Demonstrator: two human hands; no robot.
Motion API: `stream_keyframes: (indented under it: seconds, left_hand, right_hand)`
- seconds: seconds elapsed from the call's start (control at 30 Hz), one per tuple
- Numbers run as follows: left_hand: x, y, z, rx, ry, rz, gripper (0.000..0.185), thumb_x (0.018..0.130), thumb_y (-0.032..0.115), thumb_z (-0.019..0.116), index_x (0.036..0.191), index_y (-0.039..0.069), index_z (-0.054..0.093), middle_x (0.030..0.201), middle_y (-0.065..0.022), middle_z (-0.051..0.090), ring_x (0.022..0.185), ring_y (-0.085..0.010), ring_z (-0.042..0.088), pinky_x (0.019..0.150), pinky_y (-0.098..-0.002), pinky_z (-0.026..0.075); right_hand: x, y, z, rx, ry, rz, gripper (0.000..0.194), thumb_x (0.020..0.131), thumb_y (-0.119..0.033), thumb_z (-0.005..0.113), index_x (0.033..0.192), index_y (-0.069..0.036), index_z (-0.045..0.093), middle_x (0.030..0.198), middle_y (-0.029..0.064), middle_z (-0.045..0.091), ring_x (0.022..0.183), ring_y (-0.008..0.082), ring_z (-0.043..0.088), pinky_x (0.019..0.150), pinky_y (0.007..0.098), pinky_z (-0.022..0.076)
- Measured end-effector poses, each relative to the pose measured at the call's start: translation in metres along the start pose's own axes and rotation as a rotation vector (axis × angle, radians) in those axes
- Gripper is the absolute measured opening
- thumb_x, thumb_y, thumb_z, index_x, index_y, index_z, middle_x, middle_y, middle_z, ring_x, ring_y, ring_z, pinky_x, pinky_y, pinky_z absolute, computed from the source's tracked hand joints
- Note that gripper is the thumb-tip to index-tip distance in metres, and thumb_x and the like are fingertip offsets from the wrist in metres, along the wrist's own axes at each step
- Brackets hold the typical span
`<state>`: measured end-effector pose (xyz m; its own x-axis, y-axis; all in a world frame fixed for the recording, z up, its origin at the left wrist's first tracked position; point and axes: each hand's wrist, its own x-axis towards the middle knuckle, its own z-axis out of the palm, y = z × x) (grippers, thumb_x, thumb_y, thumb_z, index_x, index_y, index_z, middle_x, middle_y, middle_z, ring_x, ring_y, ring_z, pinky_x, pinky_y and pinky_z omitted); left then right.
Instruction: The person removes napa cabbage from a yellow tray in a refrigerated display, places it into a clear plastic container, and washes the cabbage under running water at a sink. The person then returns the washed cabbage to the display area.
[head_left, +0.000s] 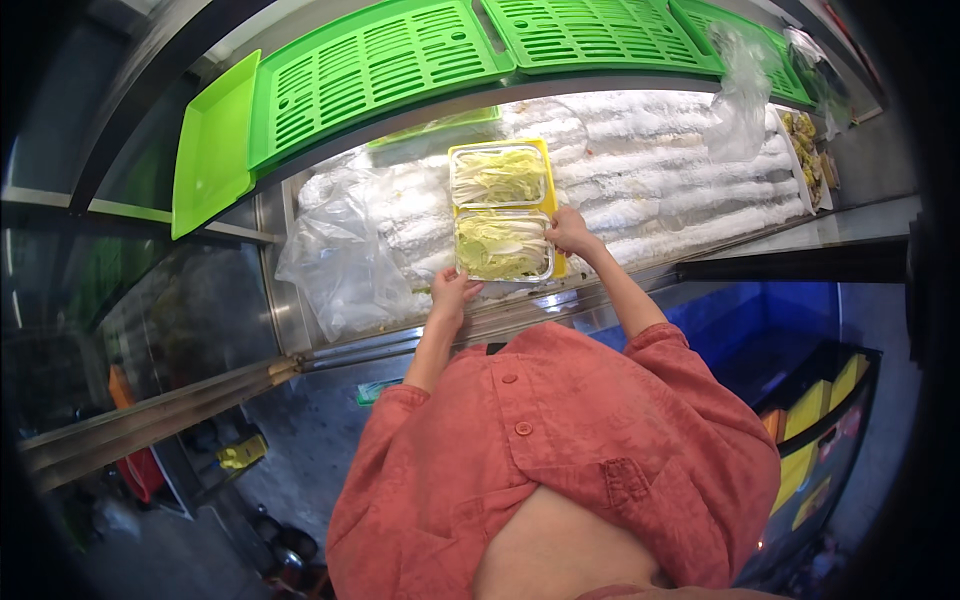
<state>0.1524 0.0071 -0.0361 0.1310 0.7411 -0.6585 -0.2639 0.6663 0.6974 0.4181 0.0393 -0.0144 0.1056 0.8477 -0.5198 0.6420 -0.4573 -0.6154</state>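
A yellow tray (558, 264) lies on the frosted surface before me. On it sit two shallow containers with pale rims, one behind the other. Cut napa cabbage fills both the far container (498, 177) and the near container (503, 246). My right hand (571, 232) grips the right side of the near container, fingertips over its rim. At that container's near left corner, my left hand (454, 291) holds the edge with thumb and fingers; part of its grip is hidden.
Frost-covered pipes (675, 172) run across the chilled case. A clear plastic bag (345, 262) lies left, and another plastic bag (739, 97) hangs at the right. Green slotted trays (375, 71) line the shelf above. A metal rail (510, 307) edges the front.
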Motion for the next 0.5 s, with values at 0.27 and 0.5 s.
stream_keyframes:
  seconds: [0.27,0.5]
  left_hand:
    - [-0.022,-0.012,0.017,-0.549,-0.251,-0.411,0.049,0.088,0.006,0.047,0.125,-0.015,0.024,0.133,-0.0285,0.027,0.124,-0.039,0.032,0.103,-0.047,0.032]
    - [-0.019,-0.012,0.02,-0.353,-0.273,-0.285,0.039,0.089,0.005,0.04,0.122,-0.012,0.029,0.128,-0.0275,0.035,0.118,-0.0391,0.039,0.1,-0.0481,0.036]
  right_hand:
    - [0.028,-0.002,-0.015,0.119,0.131,-0.216,0.021,0.075,-0.015,0.051,0.082,0.0,0.064,0.064,0.0167,0.062,0.045,0.0232,0.06,0.047,0.0334,0.0509]
    - [0.025,-0.012,-0.02,0.318,-0.135,-0.159,0.026,0.079,-0.018,0.058,0.062,0.003,0.059,0.052,0.0072,0.054,0.042,0.0157,0.057,0.035,0.0267,0.0485]
